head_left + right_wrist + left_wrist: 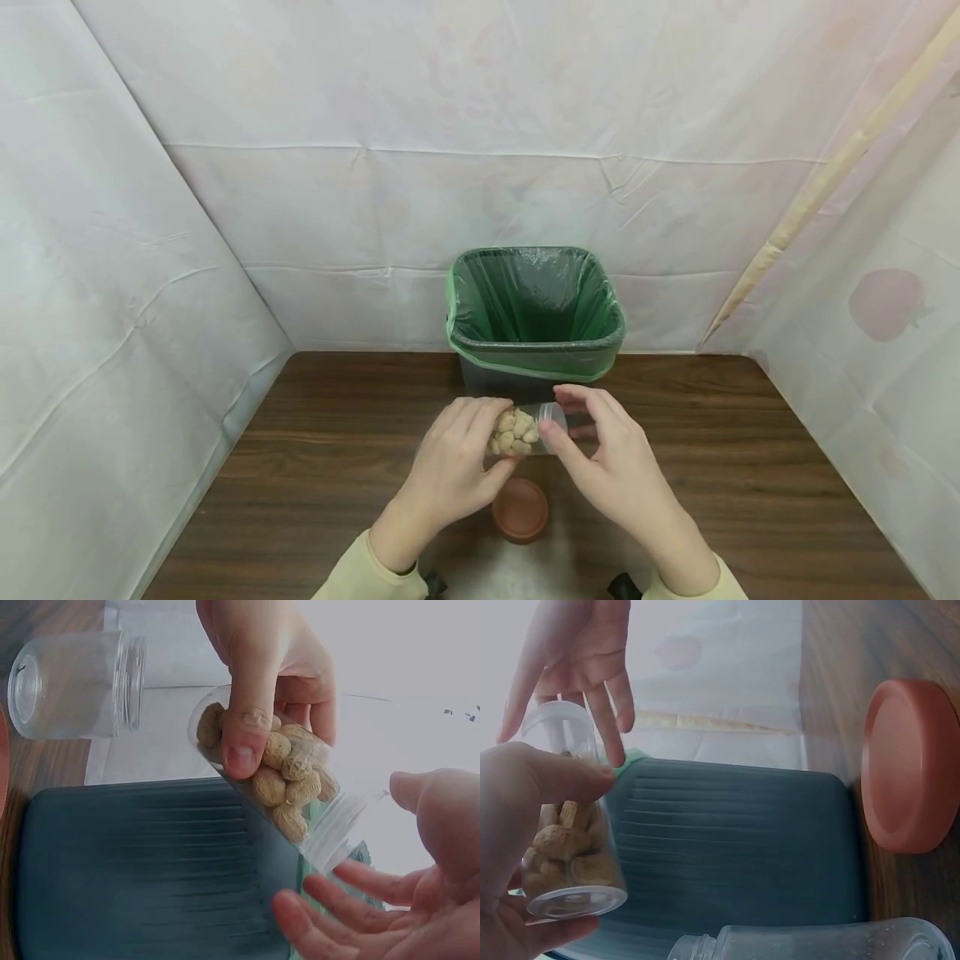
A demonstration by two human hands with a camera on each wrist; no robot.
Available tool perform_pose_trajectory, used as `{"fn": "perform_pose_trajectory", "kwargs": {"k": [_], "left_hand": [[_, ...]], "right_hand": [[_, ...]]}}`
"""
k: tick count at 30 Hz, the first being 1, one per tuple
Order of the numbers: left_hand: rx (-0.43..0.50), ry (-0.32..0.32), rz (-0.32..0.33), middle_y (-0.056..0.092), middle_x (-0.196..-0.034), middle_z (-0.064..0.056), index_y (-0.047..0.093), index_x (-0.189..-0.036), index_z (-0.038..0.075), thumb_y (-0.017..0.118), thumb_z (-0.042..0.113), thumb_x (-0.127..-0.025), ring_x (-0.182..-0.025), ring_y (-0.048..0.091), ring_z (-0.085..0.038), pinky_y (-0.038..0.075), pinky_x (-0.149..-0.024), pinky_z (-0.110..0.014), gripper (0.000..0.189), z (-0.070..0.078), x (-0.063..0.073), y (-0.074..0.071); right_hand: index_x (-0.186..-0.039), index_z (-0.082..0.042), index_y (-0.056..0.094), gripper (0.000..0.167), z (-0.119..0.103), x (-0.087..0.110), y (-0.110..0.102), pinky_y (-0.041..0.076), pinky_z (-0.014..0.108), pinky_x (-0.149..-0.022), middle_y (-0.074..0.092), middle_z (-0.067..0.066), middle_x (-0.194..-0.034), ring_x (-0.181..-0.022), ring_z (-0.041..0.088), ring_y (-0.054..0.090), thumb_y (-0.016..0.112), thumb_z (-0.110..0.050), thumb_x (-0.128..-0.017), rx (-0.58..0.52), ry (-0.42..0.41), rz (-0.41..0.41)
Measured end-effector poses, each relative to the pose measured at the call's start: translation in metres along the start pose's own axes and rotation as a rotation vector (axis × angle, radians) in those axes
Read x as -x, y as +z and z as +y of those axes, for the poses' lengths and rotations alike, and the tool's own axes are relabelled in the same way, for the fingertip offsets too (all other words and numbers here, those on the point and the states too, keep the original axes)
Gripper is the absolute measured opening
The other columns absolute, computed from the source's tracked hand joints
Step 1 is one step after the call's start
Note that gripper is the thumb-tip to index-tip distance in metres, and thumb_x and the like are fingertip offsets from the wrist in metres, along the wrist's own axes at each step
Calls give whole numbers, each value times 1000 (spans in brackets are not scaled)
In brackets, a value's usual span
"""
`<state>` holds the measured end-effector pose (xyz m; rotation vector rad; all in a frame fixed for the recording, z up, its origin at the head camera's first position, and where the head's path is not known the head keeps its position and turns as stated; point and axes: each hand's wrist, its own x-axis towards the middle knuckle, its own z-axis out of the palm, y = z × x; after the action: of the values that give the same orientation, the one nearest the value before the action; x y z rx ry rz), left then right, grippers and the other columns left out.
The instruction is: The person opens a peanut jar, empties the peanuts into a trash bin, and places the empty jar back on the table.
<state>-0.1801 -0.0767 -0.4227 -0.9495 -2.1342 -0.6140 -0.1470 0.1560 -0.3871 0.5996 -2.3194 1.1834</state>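
Note:
My left hand (457, 458) grips a clear cylindrical container of peanuts in their shells (514, 432), thumb on one side and fingers on the other. The container is tilted nearly sideways in the head view, its clear end pointing right. Around that clear end (337, 829), my right hand (618, 467) is spread, with fingers parted and not curled round it. Whether a clear cap sits on that end, I cannot tell. A round terracotta-coloured lid (521, 510) lies on the table below the hands.
Behind the hands stands a dark bin (536, 367) with a green liner (510, 308) folded over its rim. An uncovered clear jar (71, 686) stands on the wooden table (322, 467) to the left, hidden by my left hand in the head view. Pale curtains (487, 200) surround the table.

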Motion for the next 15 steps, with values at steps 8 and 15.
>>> {"fn": "perform_pose_trajectory", "kwargs": {"k": [8,15], "left_hand": [[-77,20,28,72,-116,-8,68,-129,4,96,21,-75,-105,68,-28,60,-90,-45,63,0,0,1],[-101,33,31,72,-115,-9,68,-127,3,95,19,-75,-103,68,-29,60,-89,-45,61,0,0,1]], "right_hand": [[-134,-4,69,38,-1,2,7,65,31,-79,71,-2,-118,-104,14,72,75,-29,-106,41,127,-29],[-132,-4,70,38,1,2,11,65,36,-74,70,-4,-109,-96,10,70,73,-33,-107,57,145,-33]]}}
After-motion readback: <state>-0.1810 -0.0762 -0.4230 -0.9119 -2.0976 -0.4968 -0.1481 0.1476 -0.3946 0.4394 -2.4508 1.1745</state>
